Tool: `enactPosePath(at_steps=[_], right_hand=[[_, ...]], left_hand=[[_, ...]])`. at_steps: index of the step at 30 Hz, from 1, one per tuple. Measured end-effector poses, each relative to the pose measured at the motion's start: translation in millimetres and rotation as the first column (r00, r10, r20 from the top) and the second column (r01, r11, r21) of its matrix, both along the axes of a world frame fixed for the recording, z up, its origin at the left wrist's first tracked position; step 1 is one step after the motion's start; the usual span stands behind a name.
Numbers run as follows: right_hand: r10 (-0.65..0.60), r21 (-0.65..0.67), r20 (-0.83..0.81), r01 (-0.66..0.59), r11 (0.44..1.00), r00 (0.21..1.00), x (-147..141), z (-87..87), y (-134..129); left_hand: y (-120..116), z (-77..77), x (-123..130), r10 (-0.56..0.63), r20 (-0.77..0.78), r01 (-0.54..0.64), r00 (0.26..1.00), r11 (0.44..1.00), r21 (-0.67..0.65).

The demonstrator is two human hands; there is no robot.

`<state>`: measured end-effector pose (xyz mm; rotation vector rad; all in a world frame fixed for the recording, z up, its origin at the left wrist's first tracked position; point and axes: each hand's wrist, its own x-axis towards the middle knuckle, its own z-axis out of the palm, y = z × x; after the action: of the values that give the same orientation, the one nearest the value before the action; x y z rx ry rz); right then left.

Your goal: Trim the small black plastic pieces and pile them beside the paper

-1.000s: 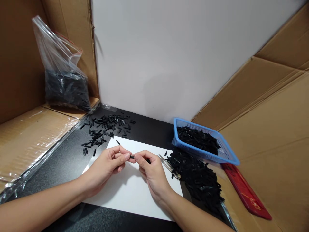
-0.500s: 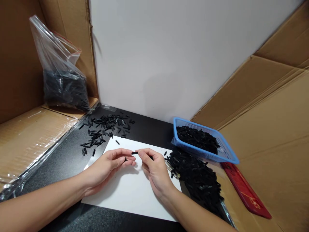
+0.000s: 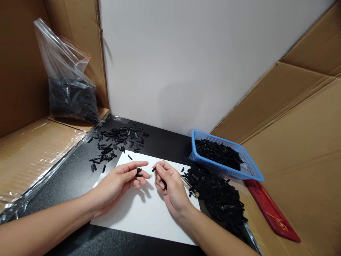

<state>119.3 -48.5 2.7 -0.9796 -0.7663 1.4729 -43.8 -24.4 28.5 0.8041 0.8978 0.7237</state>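
Observation:
Above a white sheet (image 3: 144, 209), my left hand (image 3: 122, 181) holds small black elongated pieces (image 3: 139, 172) between its thumb and fingers, with the index finger stretched out. Facing it, a short way to the right, my right hand (image 3: 170, 181) is closed, pinching one black piece (image 3: 153, 169) at its fingertips. Something dark also shows inside the curled right fingers. A single black piece (image 3: 130, 157) lies on the sheet's upper left part. Metal tweezers (image 3: 190, 186) lie beside the right hand, partly hidden by it and by a black heap.
Loose black pieces (image 3: 117, 137) are scattered on the dark tabletop at back left. At right are a large heap of black pieces (image 3: 221, 201), a blue basket (image 3: 253, 170) holding more, and a red flat object (image 3: 271, 209). A clear zip bag (image 3: 71, 96) stands against cardboard.
My hands have moved slightly apart. The black piece that spanned between both hands' fingertips is no longer there. More black pieces show in my left fingers, and my right fingers have curled in.

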Motion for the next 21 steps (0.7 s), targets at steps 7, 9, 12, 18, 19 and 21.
enactPosePath(at_steps=[7,9,12,18,19,21], right_hand=[[0.126,-0.048,0.049,-0.124,0.991,0.991,-3.7,-4.5,0.5],[0.114,-0.026,0.164,-0.111,0.993,0.98,-5.8,-5.4,0.4],[0.065,0.069,0.307,-0.091,0.994,0.95,-6.3,-4.6,0.5],[-0.02,0.071,0.299,-0.002,0.997,0.954,-3.3,-3.8,0.6],[-0.025,0.058,0.282,0.009,0.998,0.959,-3.3,-4.3,0.6],[-0.016,0.038,0.258,0.007,0.999,0.966,-3.8,-5.2,0.6]], left_hand=[[-2.2,-5.6,-0.8,-0.093,-0.038,0.098,0.995,0.98,0.172],[-3.4,-4.8,-0.3,-0.124,-0.083,0.139,0.989,0.968,0.209],[-5.0,-4.0,0.9,-0.146,-0.108,0.167,0.983,0.962,0.215],[-2.1,-8.8,0.5,-0.098,-0.084,0.115,0.992,0.963,0.243],[-1.2,-9.3,0.1,-0.094,-0.087,0.113,0.992,0.961,0.252],[0.0,-9.7,-0.5,-0.094,-0.095,0.116,0.991,0.956,0.268]])
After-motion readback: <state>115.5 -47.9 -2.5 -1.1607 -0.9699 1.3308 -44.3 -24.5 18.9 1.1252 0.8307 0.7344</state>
